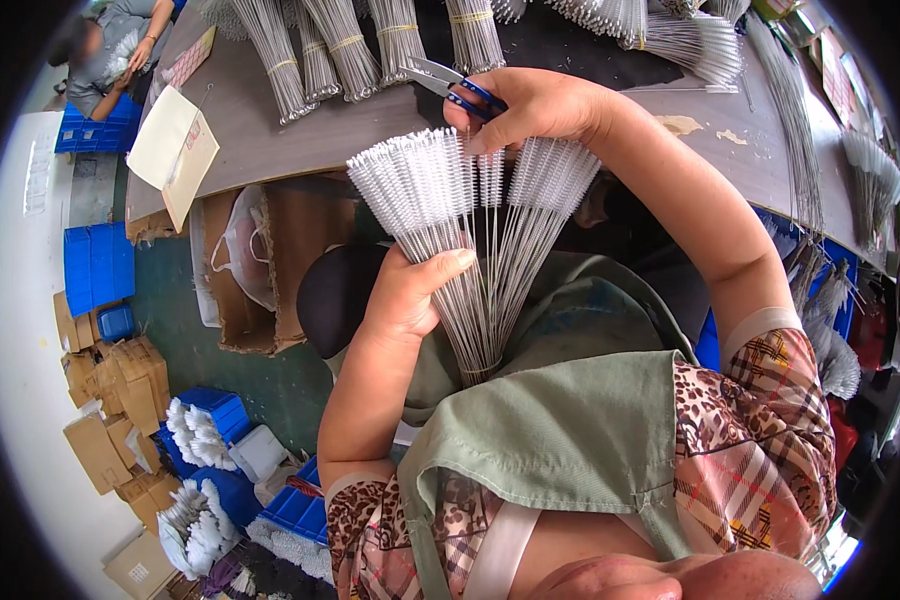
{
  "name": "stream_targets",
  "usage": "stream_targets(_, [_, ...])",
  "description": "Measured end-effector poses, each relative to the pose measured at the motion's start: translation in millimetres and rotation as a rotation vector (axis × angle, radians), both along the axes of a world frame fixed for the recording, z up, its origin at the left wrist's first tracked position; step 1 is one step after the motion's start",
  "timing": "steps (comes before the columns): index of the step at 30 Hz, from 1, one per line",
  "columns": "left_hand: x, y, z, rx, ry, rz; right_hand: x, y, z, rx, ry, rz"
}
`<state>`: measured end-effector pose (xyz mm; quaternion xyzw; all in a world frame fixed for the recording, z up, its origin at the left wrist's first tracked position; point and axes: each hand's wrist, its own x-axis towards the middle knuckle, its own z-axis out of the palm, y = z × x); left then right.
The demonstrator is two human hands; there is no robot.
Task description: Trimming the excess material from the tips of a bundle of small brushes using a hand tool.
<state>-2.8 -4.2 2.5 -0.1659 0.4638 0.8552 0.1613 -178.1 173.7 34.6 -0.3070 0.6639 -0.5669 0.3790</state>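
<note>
Fanned bundle of wire tube brushes (450, 215) was gripped by left hand (410, 295); blue-handled snips (450, 85) were held in right hand (530, 105).

Surroundings: workbench and floor storage

Tied brush bundles (315, 55) lie on the grey table (270, 135); blue bins (95, 265) and cardboard boxes (120, 395) occupy the floor.

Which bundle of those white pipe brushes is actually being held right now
The fanned-out brush bundle in front of the apron, gripped by the left hand; the other bundles lie tied on the table.

white-bristled brushes (440, 190), blue-handled scissors (460, 85)
</note>
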Motion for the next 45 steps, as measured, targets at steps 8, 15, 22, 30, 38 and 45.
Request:
stream_targets(8, [-2.1, 2.4, 0.6, -0.074, -0.026, 0.006, 2.0, 3.8, 1.2, -0.093, -0.056, 0.012])
stream_targets(15, [-2.2, 4.9, 1.1, -0.060, -0.001, 0.021, -3.1, 6.1, -4.9, -0.223, -0.131, 0.082])
stream_targets(22, [-2.2, 6.0, 0.2, -0.075, 0.005, 0.039, -9.3, 4.1, -14.7, -0.209, -0.051, 0.133])
stream_targets(30, [-0.2, 5.4, -1.1, -0.085, -0.024, 0.034, -11.4, 5.7, -24.4, -0.243, -0.112, 0.084])
stream_targets(38, [0.6, 1.8, -4.6, -0.122, -0.019, 0.029, -8.1, 6.3, -15.9, -0.175, -0.102, 0.035])
stream_targets(45, [3.1, 1.7, -0.9, -0.097, 0.004, 0.062, -1.4, 6.1, -8.9, -0.285, -0.184, 0.024])
